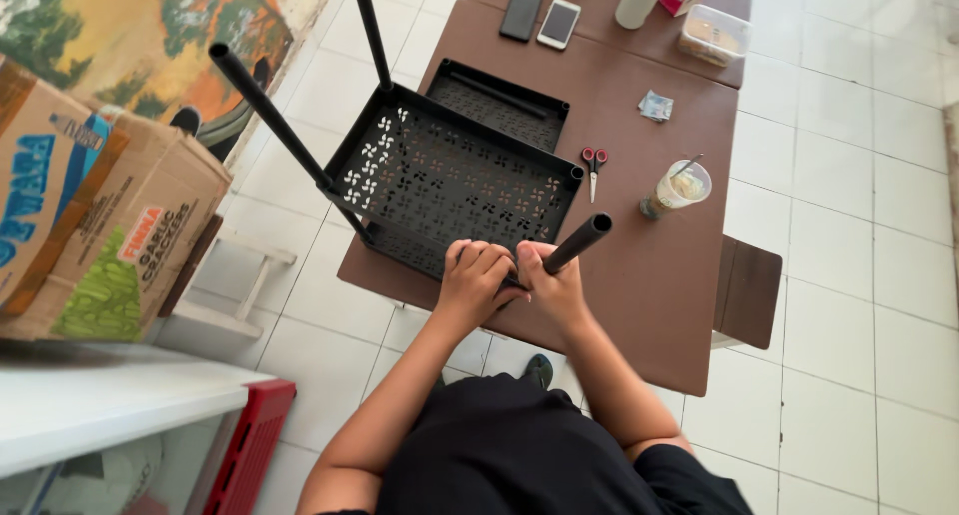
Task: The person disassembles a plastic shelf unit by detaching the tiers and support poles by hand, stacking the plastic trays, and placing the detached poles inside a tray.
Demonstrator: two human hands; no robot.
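1. Left hand (472, 275): fingers (478, 260) curled down tight over the near edge of the black tray (455, 175), at the corner where the tube seats. Closed grip; what sits under the palm is hidden.
2. Right hand (552, 280): fingers wrapped fully round the base of a black tube (579, 240), closed on it. The tube slants up and right, open end in mid-frame.
3. Tray: centre of frame, lying on the brown tabletop (649, 275), near edge at the tabletop's near edge. Perforated with a cut-out pattern. Two more tubes (275, 120) rise from its left side toward upper left.
4. Handling, judged: looks like thin sheet metal, stiff and light; rims may be sharp. The smooth coated tube could slip, so grip low near the joint and brace the tray at that corner.
5. Outward: second tray (499, 100) behind; scissors (593, 165) and drink cup (679, 187) to the right; two phones (539, 17) top centre; cardboard boxes (90, 225) at left.
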